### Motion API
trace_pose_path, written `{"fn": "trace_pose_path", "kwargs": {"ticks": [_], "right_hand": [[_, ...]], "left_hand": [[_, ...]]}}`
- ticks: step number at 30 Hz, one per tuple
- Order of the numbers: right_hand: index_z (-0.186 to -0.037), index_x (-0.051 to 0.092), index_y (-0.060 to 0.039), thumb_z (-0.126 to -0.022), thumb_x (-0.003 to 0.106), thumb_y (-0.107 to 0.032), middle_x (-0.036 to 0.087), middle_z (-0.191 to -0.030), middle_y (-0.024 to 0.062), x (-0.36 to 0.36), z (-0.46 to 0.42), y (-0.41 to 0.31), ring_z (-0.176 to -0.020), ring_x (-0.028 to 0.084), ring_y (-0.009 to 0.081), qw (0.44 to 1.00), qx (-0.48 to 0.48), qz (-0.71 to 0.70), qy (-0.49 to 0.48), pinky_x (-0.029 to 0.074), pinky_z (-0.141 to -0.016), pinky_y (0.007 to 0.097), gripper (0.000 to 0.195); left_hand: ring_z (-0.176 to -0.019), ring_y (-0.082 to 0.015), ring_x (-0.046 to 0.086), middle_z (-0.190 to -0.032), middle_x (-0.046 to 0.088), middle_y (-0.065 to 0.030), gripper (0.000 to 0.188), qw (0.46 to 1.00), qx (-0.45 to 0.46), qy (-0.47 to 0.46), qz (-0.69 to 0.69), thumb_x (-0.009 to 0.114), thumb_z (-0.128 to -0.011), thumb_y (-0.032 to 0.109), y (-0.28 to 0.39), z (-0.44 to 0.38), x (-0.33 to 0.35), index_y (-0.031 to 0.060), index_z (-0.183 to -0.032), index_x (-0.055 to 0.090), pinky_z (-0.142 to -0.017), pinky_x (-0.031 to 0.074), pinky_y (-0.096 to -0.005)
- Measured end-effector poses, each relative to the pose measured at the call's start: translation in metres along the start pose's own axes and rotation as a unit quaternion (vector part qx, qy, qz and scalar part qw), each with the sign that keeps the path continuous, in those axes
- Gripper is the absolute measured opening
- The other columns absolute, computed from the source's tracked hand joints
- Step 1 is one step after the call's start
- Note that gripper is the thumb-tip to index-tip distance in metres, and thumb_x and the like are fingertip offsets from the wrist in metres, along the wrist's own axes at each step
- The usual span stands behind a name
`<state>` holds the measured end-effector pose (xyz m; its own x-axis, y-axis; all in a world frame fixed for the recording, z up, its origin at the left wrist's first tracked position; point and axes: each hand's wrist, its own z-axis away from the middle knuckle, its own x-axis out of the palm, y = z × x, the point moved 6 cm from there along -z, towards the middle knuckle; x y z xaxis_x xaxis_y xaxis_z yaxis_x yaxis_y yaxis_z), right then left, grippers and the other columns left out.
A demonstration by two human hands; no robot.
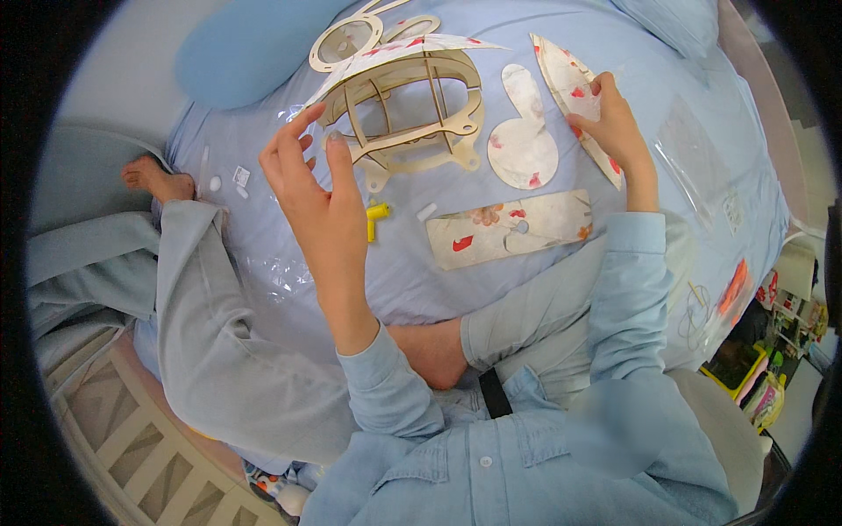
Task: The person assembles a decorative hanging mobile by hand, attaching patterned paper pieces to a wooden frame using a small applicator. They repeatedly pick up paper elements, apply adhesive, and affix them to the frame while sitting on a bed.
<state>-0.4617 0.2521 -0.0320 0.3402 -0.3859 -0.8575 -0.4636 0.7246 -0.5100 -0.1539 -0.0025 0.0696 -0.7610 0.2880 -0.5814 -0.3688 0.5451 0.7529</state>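
Observation:
My right hand (615, 125) grips the edge of a pointed, curved panel (559, 75) covered in white paper with red floral prints. My left hand (316, 177) is raised with fingers apart, holding nothing. Its fingertips are close to the near left corner of a slotted wooden frame (408, 135); whether they touch it I cannot tell. A floral paper sheet (395, 49) covers the frame's far upper side. Between the frame and my right hand lies a rabbit-shaped floral piece (523, 148). Nearer to me is a rectangular floral panel (500, 227) with a small round grey disc (523, 227).
A yellow plastic piece (375, 214) and a white tube (427, 211) lie on the blue bedsheet. Wooden rings (345, 43) are behind the frame. Clear plastic bags (691, 164) lie right, with thin cord (697, 302) nearer me. A blue cushion (243, 52) is far left.

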Motion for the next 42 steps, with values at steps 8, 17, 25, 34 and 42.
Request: {"fn": "trace_pose_path", "kwargs": {"ticks": [8,17,25,34,42], "right_hand": [[-0.116,0.049,-0.0098,-0.090,0.076,-0.020,0.068,-0.098,0.0145,-0.031,-0.003,0.033,-0.076,0.063,0.0318,0.992,0.050,-0.099,0.066,0.053,-0.077,0.0412,0.039],[-0.102,0.049,-0.0128,-0.095,0.074,-0.007,0.064,-0.097,0.0012,-0.091,0.007,0.001,-0.074,0.057,0.0096,0.934,-0.029,-0.319,0.156,0.050,-0.069,0.0249,0.027],[-0.099,0.042,-0.0126,-0.092,0.077,0.003,0.067,-0.109,0.0070,-0.087,0.044,-0.132,-0.096,0.071,0.0106,0.846,-0.135,-0.512,-0.058,0.058,-0.076,0.0226,0.039],[-0.092,0.039,-0.0102,-0.087,0.078,0.009,0.077,-0.105,0.0132,-0.071,0.067,-0.192,-0.097,0.073,0.0136,0.883,-0.238,-0.403,-0.020,0.055,-0.082,0.0262,0.044],[-0.077,0.042,-0.0035,-0.081,0.073,0.013,0.079,-0.105,0.0201,-0.056,0.093,-0.236,-0.102,0.078,0.0357,0.844,-0.457,-0.110,0.259,0.063,-0.088,0.0422,0.035]], "left_hand": [[-0.121,-0.0244,0.059,-0.132,0.058,-0.0078,0.030,0.999,0.002,-0.030,0.043,0.063,-0.104,0.021,0.007,0.004,0.004,0.0136,-0.133,0.067,-0.097,0.052,-0.0388],[-0.097,-0.0158,0.057,-0.121,0.063,-0.0047,0.024,0.996,-0.043,-0.060,0.057,0.061,-0.101,0.013,0.023,0.002,0.004,0.0092,-0.122,0.070,-0.079,0.047,-0.0311],[-0.092,-0.0071,0.057,-0.116,0.072,-0.0007,0.028,0.952,-0.090,-0.157,0.246,0.060,-0.108,0.017,0.059,0.013,0.032,0.0062,-0.132,0.065,-0.084,0.045,-0.0236],[-0.104,-0.0095,0.060,-0.119,0.071,-0.0033,0.033,0.877,-0.114,-0.124,0.451,0.068,-0.100,0.009,0.045,0.005,0.030,0.0032,-0.132,0.061,-0.087,0.044,-0.0267],[-0.121,-0.0146,0.059,-0.135,0.064,-0.0094,0.034,0.900,-0.168,-0.016,0.402,0.055,-0.108,0.019,-0.010,-0.008,0.002,0.0030,-0.138,0.056,-0.107,0.046,-0.0337]]}}
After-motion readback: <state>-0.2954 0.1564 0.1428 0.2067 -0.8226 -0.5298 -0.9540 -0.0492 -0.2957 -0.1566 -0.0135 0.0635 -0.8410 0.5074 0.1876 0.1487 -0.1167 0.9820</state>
